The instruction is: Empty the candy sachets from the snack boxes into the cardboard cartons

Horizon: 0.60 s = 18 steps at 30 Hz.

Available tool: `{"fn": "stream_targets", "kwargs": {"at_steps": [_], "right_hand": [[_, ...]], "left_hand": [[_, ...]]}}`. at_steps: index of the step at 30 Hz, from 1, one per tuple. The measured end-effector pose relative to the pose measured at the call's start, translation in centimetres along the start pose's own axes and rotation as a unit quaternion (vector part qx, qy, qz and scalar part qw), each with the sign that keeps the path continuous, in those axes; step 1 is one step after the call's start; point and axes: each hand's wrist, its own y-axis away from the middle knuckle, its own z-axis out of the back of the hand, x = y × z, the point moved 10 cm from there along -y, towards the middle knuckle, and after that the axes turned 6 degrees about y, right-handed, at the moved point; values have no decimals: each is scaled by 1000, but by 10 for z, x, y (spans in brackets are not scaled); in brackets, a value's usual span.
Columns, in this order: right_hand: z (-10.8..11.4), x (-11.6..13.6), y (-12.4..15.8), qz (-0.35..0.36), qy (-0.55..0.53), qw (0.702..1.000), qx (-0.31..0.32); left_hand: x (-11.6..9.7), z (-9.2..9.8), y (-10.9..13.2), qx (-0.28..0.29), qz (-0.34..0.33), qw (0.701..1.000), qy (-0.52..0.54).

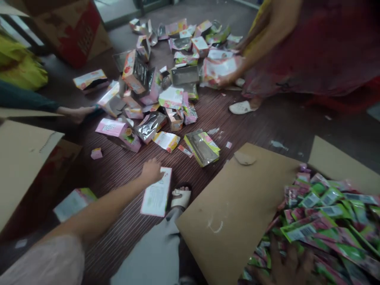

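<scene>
My left hand (152,171) reaches forward over the floor, its fingers curled at the upper end of a white box with a pink edge (157,196). The box stands close beside my sandalled foot (181,197). At the lower right, my right hand (285,261) lies with fingers spread on a heap of green and pink sachets (323,221). These fill a large cardboard carton (231,213), whose flap folds out toward the middle. The right hand is dim and partly cut off by the frame's bottom edge.
Torn, opened small boxes (148,87) are piled on the dark striped floor. A co-worker's hands (230,77) handle a box at the upper right. Another person's limb (77,113) extends from the left. Cartons (71,35) stand at the back left and left edge (26,154).
</scene>
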Motion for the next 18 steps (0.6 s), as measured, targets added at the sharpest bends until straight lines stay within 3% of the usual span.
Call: {"fn": "stream_targets", "kwargs": {"at_steps": [3, 7, 11, 15, 18], "right_hand": [[4, 12, 2, -6, 24, 1000, 18], [5, 22, 3, -21, 54, 996, 63], [-5, 24, 5, -37, 54, 990, 124], [-4, 27, 4, -43, 52, 985, 156], [2, 32, 2, -44, 22, 981, 190]], "left_hand": [[-56, 32, -71, -9, -72, 997, -8], [-110, 17, -127, 9, -89, 996, 3], [-128, -21, -146, 18, -61, 998, 27], [-128, -54, -147, 21, -59, 997, 47], [-121, -66, -138, 34, -59, 996, 59]]}}
